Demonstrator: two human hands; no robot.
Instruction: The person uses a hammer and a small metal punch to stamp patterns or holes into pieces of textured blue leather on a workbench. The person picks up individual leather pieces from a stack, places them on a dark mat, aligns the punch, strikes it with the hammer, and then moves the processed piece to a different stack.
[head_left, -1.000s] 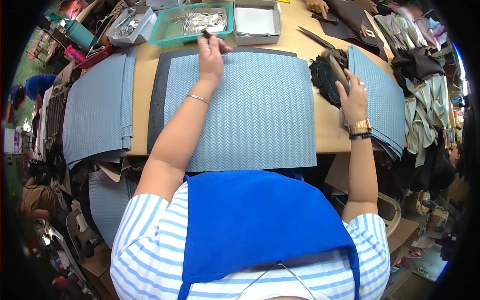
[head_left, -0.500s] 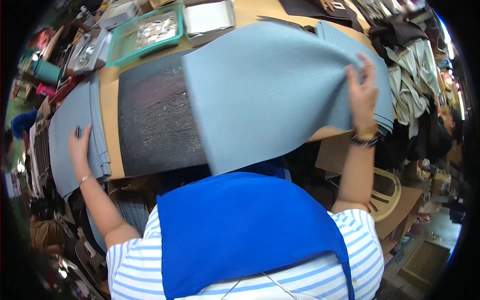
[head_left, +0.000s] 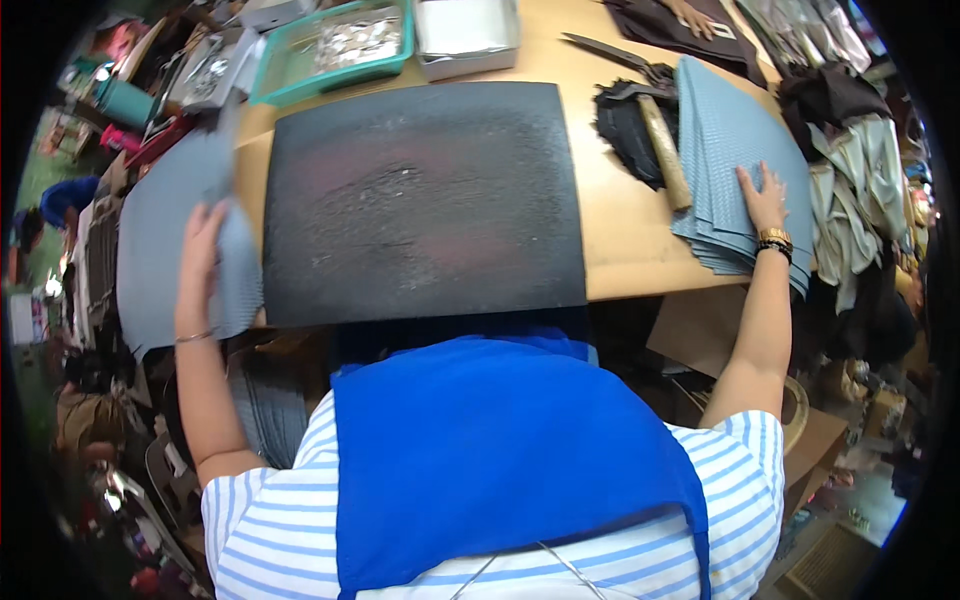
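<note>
My left hand (head_left: 200, 255) is at the left stack of blue-grey textured sheets (head_left: 155, 235), fingers closed on the top sheet, whose edge is lifted and blurred. Part of its grip is hidden. On the right stack of similar sheets (head_left: 735, 150), my right hand (head_left: 765, 205) rests with fingers spread, holding nothing. Between the stacks lies a dark, worn rectangular board (head_left: 430, 200), its surface bare. A hammer with a wooden handle (head_left: 663, 150) leans against the right stack, beside a crumpled black piece (head_left: 628, 135).
Large scissors (head_left: 615, 52) lie at the far side of the table (head_left: 630, 245). A teal tray (head_left: 270, 85) of small pale pieces and a white box (head_left: 465, 35) stand at the back. Another person's hand (head_left: 690, 15) touches dark material (head_left: 660, 38). Fabric (head_left: 850, 190) hangs at right.
The sheet that was sweeping over the board now lies on the right stack, uncovering the hammer. My right hand has lowered flat onto it. My left hand has moved inward along the left stack.
</note>
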